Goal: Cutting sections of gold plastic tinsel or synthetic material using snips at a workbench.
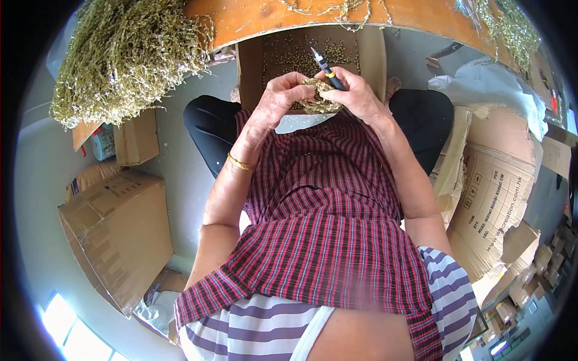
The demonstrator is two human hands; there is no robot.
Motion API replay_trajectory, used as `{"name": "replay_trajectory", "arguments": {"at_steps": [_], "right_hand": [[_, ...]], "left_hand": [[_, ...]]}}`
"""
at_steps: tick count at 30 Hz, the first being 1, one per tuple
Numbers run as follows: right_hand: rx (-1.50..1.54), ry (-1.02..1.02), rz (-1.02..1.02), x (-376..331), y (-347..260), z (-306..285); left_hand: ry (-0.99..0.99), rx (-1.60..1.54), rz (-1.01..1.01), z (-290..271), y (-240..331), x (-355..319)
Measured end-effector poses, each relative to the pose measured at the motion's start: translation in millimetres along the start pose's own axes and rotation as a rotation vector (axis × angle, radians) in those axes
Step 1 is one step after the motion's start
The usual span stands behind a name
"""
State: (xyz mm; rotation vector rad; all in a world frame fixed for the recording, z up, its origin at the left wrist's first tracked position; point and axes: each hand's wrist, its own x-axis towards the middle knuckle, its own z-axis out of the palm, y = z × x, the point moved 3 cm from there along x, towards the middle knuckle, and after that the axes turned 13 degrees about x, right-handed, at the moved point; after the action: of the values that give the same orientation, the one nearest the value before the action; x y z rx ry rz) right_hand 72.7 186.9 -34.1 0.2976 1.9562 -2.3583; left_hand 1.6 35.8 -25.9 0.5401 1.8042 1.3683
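Both my hands meet over my lap, at the near edge of an open cardboard box [372, 63] with many small gold beads inside. My left hand [280, 101] pinches a tangled bunch of gold beaded strands [322, 106] between thumb and fingers. My right hand [361, 101] grips the same bunch from the other side. Tucked in the right hand is a slim black-and-yellow tool [327, 67] whose pointed metal tip sticks out forward and up; its exact kind is unclear. Fingers cover part of the bunch.
An orange-brown tabletop [253, 24] curves across the far side. A big heap of gold beaded strands [129, 66] hangs over its left end, another bunch [509, 27] at the right. Cardboard boxes stand left [120, 222] and right [494, 192], near clear plastic sheeting [494, 90].
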Motion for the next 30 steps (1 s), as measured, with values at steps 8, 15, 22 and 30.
{"name": "replay_trajectory", "arguments": {"at_steps": [8, 15, 22, 30], "right_hand": [[0.312, -0.01, 0.026, 2, 13, 6], [0.687, -0.029, 0.131, -3, 6, 5], [0.566, 0.018, 0.152, 0, 19, 12], [0.561, -0.017, 0.129, 1, 19, 8]], "left_hand": [[-0.094, -0.551, -0.061, 7, -1, 6], [-0.223, -0.664, -0.179, 0, -10, 4], [-0.179, -0.56, -0.156, 3, -4, 5], [-0.117, -0.505, -0.11, -7, 1, 1]]}}
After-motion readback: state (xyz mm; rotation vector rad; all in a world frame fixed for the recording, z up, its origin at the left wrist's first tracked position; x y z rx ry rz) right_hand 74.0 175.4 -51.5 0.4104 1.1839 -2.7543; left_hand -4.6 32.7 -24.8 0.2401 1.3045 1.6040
